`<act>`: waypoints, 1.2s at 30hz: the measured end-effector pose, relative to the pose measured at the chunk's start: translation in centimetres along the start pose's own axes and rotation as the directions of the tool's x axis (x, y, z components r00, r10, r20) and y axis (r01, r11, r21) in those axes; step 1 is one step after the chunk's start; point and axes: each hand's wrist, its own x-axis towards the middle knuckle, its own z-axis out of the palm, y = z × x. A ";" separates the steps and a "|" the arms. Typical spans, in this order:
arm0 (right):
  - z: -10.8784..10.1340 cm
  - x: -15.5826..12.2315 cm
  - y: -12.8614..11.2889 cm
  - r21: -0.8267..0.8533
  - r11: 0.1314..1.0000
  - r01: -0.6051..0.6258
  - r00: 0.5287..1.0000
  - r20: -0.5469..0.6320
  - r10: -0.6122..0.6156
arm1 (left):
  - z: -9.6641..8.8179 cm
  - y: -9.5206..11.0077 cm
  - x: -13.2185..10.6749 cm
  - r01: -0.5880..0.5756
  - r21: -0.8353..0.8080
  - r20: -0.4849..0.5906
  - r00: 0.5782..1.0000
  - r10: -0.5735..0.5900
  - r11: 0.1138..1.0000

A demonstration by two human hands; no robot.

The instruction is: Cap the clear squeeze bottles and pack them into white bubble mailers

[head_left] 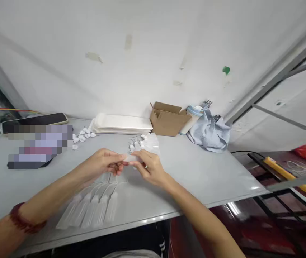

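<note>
My left hand (107,161) and my right hand (150,166) meet above the table, fingers closed on the two ends of a small translucent plastic tube (131,158). Its ends are hidden by my fingertips. Below my left forearm, several clear plastic tubes (96,211) lie in a row near the front edge, thin pale cords running from their tops. Just behind my right hand is a fanned group of similar clear pieces (150,142) with white ends. Several small white caps (82,136) are scattered farther back on the left.
Along the wall stand a stack of white flat packs (123,123), an open cardboard box (167,122), a cup with a blue lid (192,120) and a light-blue cloth bag (209,132). A dark phone (39,120) lies at the left. The table (196,175) ends at the right.
</note>
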 end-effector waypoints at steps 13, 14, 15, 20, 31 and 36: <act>-0.3 0.4 -0.7 0.294 0.821 -0.490 0.872 0.177 0.456 | -0.1 0.3 0.2 -0.029 0.137 -0.014 0.999 0.031 0.990; -0.3 0.4 -0.6 0.290 0.820 -0.493 0.870 0.171 0.462 | -0.3 0.3 0.3 -0.035 0.182 -0.025 0.999 0.041 0.983; -0.2 0.4 -0.5 0.281 0.823 -0.495 0.869 0.161 0.468 | -0.4 0.3 0.4 -0.040 0.245 -0.046 0.998 0.053 0.969; -0.4 0.5 0.5 0.140 0.866 -0.480 0.877 0.050 0.478 | -2.5 0.3 0.9 -0.009 0.711 -0.252 0.930 0.266 0.703; 0.1 -0.4 4.2 -0.508 0.810 -0.292 0.956 -0.137 0.259 | -10.4 0.6 0.1 0.487 0.873 -0.480 0.853 0.205 0.023; -0.3 -0.5 4.8 -0.647 0.684 -0.337 0.925 -0.092 0.369 | -11.2 -0.7 0.7 0.442 0.897 -0.437 0.878 0.193 0.022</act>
